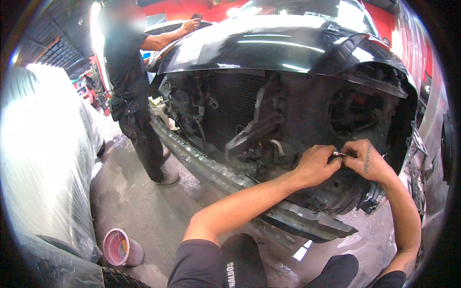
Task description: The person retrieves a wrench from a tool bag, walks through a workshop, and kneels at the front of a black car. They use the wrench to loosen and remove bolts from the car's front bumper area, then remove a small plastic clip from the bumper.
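My left hand [317, 164] and my right hand [367, 159] meet in front of the open front end of a black car, at the right. Between their fingertips is a small shiny metal piece [338, 153], too small to name. Both hands have curled fingers pinched around it. Just above my right hand is a round dark opening [355, 111] in the car's front corner. Below my hands lies dark, dusty underbody trim [331, 192]. The car has no bumper cover on, and its radiator [235, 98] is exposed.
A long metal bumper beam [211, 168] runs across the front, low down. A person in dark clothes [129, 81] stands at the far left, a small dark object in one hand over the black hood [249, 45]. A pink bucket [123, 247] and a plastic-covered vehicle [48, 158] are at left.
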Available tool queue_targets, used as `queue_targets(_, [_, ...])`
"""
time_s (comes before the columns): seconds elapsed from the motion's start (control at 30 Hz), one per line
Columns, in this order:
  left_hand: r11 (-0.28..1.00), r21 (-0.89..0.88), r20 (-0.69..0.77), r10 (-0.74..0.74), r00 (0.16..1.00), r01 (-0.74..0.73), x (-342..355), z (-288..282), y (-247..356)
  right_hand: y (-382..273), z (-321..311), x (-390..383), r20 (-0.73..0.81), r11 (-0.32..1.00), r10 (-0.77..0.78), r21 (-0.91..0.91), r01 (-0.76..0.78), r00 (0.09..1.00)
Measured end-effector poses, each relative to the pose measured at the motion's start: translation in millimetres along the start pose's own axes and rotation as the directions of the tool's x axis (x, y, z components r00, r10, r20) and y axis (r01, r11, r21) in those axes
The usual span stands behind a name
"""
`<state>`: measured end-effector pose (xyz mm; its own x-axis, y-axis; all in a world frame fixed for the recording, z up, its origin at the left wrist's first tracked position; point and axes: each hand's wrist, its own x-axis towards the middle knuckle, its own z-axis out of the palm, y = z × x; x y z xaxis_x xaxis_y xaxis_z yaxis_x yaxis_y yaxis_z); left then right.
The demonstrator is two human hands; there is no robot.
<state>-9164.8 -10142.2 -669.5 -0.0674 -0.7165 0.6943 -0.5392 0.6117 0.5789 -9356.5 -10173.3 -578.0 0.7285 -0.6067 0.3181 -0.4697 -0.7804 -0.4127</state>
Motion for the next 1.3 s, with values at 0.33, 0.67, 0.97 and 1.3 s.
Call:
queue_targets(0.33, [1.0,0.024,-0.013,0.015,1.0,-0.015,0.1,0.7,-0.7,-1.6,-0.3,1.2,0.016,1.0,0.012,-0.015,-0.012,1.0])
queue_targets(0.67, [0.999,0.031,-0.024,0.019,1.0,-0.019,-0.2,1.6,-1.9,-1.4,1.7,1.3,0.005,1.0,0.022,-0.017,-0.021,1.0])
queue_targets(0.97, [0.999,0.039,0.006,-0.031,0.999,0.031,-0.9,0.1,0.4,-1.9,-0.6,1.0,0.035,0.999,-0.006,-0.044,0.008,0.999])
queue_targets(1.3, [0.998,0.042,0.059,-0.051,0.997,0.049,-0.2,-0.3,2.3,9.6,-0.5,0.3,0.034,0.99,-0.122,-0.066,0.124,0.992])
